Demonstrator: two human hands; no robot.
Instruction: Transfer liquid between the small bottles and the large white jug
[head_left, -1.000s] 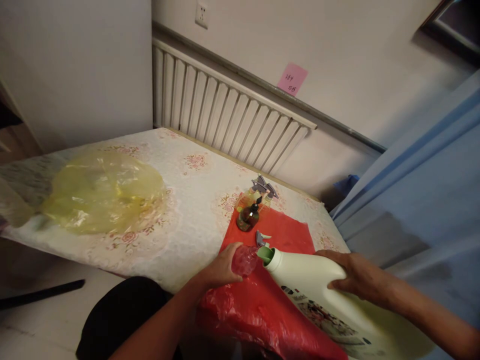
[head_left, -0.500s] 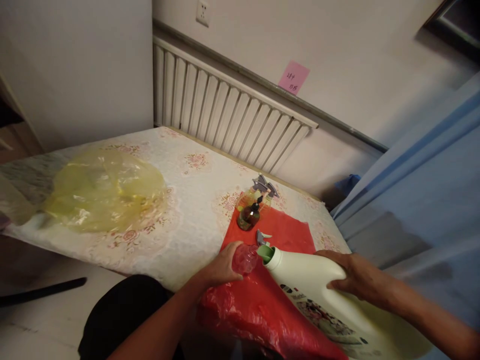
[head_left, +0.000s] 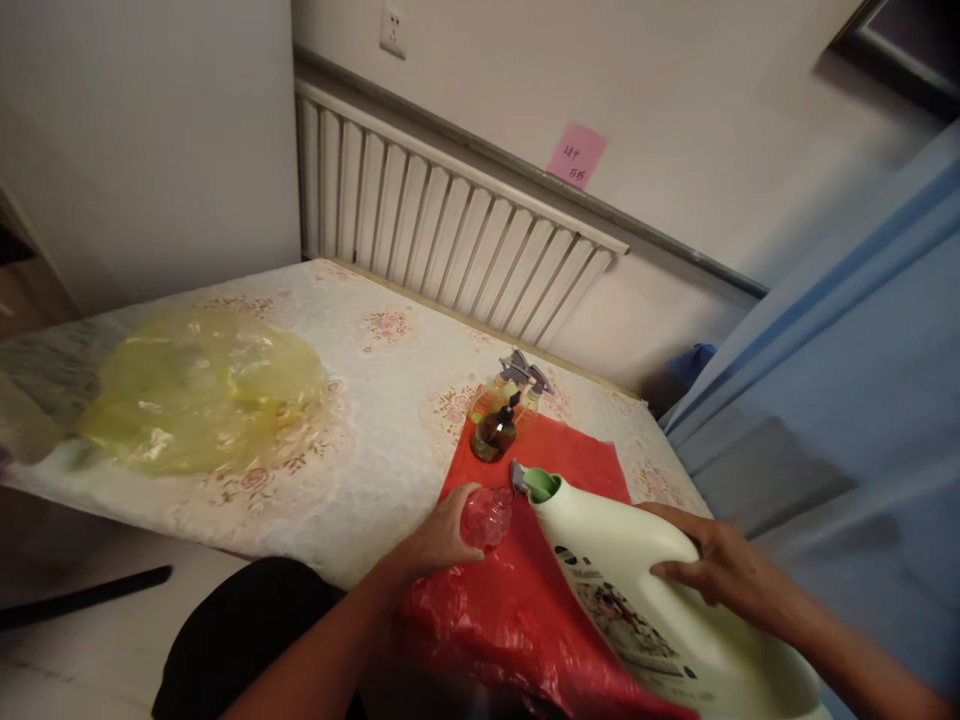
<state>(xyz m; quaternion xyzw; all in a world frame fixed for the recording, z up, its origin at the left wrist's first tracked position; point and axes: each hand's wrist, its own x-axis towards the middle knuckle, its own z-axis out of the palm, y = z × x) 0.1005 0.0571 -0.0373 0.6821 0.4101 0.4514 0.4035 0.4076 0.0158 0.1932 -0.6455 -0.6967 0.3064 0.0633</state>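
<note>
My left hand [head_left: 442, 533] is closed around a small clear plastic bottle [head_left: 487, 518], which looks pink against the red behind it. Its open neck leans toward the jug. A large pale green jug [head_left: 637, 560] with a picture label lies tilted in my right hand [head_left: 716, 560], fingers wrapped round its handle. The jug's green spout [head_left: 541, 486] is just above and right of the bottle's neck, apart from it. Right behind the spout, a grey spray head [head_left: 519, 474] is partly hidden. Under both hands lies a red plastic bag [head_left: 517, 620].
Beyond stand a dark pump bottle [head_left: 493, 436] and two clear spray bottles with grey heads [head_left: 514, 366]. A puffed yellow plastic bag [head_left: 202, 390] sits on the left of the flowered tablecloth [head_left: 382, 410]. A radiator [head_left: 450, 220] lines the wall; a blue curtain [head_left: 840, 400] hangs right.
The jug's spout has risen and moved away from the bottle's neck, and the jug's body has shifted a little left. My left hand with the bottle has hardly moved.
</note>
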